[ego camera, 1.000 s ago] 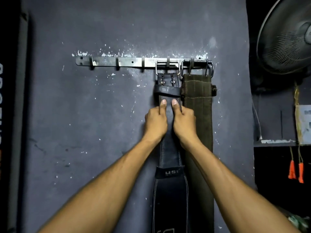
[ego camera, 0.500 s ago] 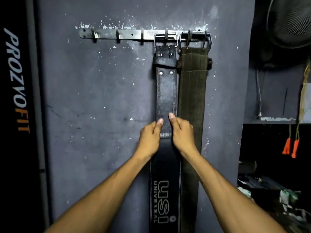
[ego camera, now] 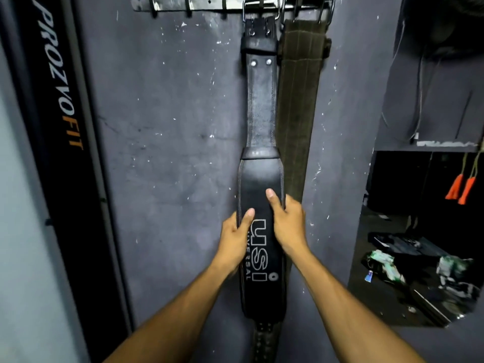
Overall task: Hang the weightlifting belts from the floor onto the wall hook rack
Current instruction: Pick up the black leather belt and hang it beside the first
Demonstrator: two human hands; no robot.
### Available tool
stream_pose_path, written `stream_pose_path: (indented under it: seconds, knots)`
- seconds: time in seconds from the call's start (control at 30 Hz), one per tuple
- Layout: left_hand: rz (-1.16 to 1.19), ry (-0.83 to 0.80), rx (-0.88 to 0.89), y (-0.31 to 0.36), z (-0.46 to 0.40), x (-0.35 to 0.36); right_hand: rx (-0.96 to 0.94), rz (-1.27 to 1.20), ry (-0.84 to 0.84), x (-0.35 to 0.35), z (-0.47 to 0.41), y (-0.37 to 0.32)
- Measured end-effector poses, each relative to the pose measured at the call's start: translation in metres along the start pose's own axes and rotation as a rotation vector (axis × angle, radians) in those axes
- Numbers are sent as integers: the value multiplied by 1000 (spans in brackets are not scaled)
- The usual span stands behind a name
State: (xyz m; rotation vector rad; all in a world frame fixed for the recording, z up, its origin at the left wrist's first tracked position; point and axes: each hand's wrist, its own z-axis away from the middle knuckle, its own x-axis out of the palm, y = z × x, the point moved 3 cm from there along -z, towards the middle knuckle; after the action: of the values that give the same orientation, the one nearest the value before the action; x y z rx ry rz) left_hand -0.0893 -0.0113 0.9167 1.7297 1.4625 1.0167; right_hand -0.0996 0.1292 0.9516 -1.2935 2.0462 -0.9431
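Observation:
A black leather belt [ego camera: 260,106] with "USI" lettering hangs by its buckle from the metal hook rack [ego camera: 199,3] at the top of the grey wall. Right beside it hangs an olive-brown belt [ego camera: 298,100], also by its buckle. My left hand [ego camera: 235,239] grips the left edge of the black belt's wide padded part, thumb on its face. My right hand [ego camera: 286,224] grips the right edge at about the same height, fingers tucked between the two belts. Several hooks at the left of the rack are bare.
A black post [ego camera: 60,106] with "PROZVOFIT" lettering stands at the left. To the right a dark alcove holds orange-handled cords [ego camera: 461,187] and scattered items on a low surface [ego camera: 419,273]. A fan's base shows at the top right.
Both hands have slid down the black belt from just under the buckle to its wide padded section. The view has tilted down, so the rack sits at the top edge.

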Motion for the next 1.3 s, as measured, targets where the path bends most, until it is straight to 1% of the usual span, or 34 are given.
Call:
stream_pose_path:
  seconds: [0.1,0.17,0.2,0.27,0.3,0.37,0.43,0.47,0.57,0.6,0.67,0.73,0.93,1.07,1.17,1.3]
  knots:
    - [40,-19,-11,12,10,4,-7,-160,-66,-8,14,2]
    - [84,-11,-60,7,25,5,53,-213,-117,-13,44,18]
    - [71,-2,-107,-3,39,5,115,-195,-148,-16,63,29]
    - [0,-5,-201,-30,77,5,213,-63,-212,-21,98,57]
    - [-43,-7,-231,-43,96,3,227,20,-233,-24,113,68]
    - [-70,15,-252,-62,125,-1,223,126,-214,-34,131,77]
    - [-26,38,-255,-64,136,-3,180,113,-180,-43,140,71]
    - [-8,31,-261,-61,138,-2,171,69,-183,-46,144,65]
    - [18,2,-278,-61,154,-3,203,-128,-277,-53,161,66]
    - [-11,-32,-297,-65,164,-5,218,-125,-325,-56,172,72]
    - [-124,-115,-360,-83,191,-12,260,-24,-435,-65,202,90]
    - [-184,-133,-418,-100,210,-21,296,73,-507,-75,226,106]
    - [-251,-120,-454,-103,211,-30,328,69,-486,-76,233,109]
    - [-287,-88,-572,-125,238,-33,465,163,-558,-70,265,142]
    - [-354,0,-693,-150,271,-45,618,225,-590,-71,302,178]
    - [-343,45,-836,-188,317,-71,746,286,-641,-65,350,219]
